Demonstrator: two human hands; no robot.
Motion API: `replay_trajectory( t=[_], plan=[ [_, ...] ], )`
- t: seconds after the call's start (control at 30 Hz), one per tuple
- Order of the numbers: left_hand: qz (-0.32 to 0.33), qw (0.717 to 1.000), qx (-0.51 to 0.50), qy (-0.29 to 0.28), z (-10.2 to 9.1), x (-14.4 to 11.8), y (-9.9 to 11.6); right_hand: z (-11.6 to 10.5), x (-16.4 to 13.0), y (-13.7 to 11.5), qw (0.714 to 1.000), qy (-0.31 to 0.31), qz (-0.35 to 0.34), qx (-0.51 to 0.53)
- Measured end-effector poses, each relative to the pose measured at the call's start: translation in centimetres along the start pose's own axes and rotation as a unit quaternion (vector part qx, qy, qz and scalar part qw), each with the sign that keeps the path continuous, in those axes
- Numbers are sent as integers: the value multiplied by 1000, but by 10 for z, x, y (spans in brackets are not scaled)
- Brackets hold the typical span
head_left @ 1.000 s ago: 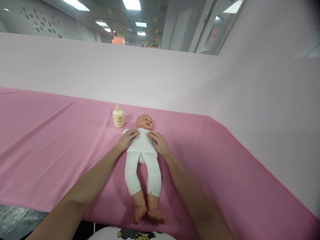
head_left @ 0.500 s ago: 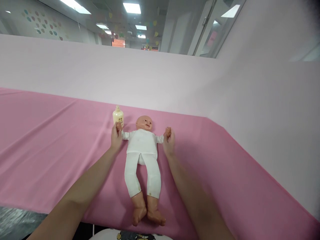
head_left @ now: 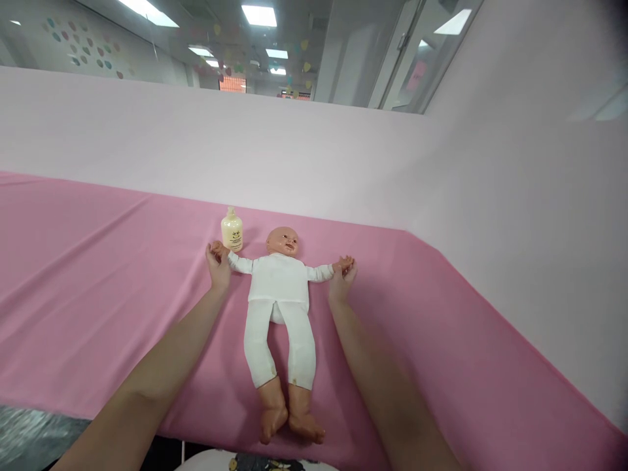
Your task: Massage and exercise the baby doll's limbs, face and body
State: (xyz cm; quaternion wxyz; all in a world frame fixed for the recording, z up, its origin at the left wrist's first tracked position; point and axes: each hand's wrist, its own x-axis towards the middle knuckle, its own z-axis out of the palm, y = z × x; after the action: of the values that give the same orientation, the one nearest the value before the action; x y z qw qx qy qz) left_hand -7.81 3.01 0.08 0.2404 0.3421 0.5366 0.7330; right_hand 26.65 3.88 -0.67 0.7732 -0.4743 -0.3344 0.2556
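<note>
You faced a desk (head_left: 98,261) draped in a creased bright pink cloth (head_left: 441,340), which ran across the whole view. Behind it and along your right side stood pale pink partition walls (head_left: 294,157) that met in a corner. Above them you could see glass panels (head_left: 422,52), a ceiling with several lit rectangular lamps (head_left: 258,14), and coloured dots (head_left: 83,49) on a far wall at upper left.
</note>
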Motion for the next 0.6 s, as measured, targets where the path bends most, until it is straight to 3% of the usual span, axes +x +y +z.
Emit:
replay_trajectory(
  t=[0.1,0.2,0.27,0.4,0.5,0.6],
  plan=[
    [86,993,15,-76,4,-12,7,4,-13,-11,992,-98,-80,-26],
    [189,962,60,-185,10,-25,13,9,-28,-19,960,-199,-165,-105],
    [243,932,113,-243,14,-31,14,13,-36,-23,923,-266,-229,-160],
    [326,853,191,-361,21,-36,15,18,-43,-27,818,-406,-326,-243],
    [358,811,210,-413,23,-38,17,20,-43,-29,787,-434,-347,-268],
    [363,806,217,-414,23,-39,19,19,-42,-29,783,-434,-351,-275]
  ],
)
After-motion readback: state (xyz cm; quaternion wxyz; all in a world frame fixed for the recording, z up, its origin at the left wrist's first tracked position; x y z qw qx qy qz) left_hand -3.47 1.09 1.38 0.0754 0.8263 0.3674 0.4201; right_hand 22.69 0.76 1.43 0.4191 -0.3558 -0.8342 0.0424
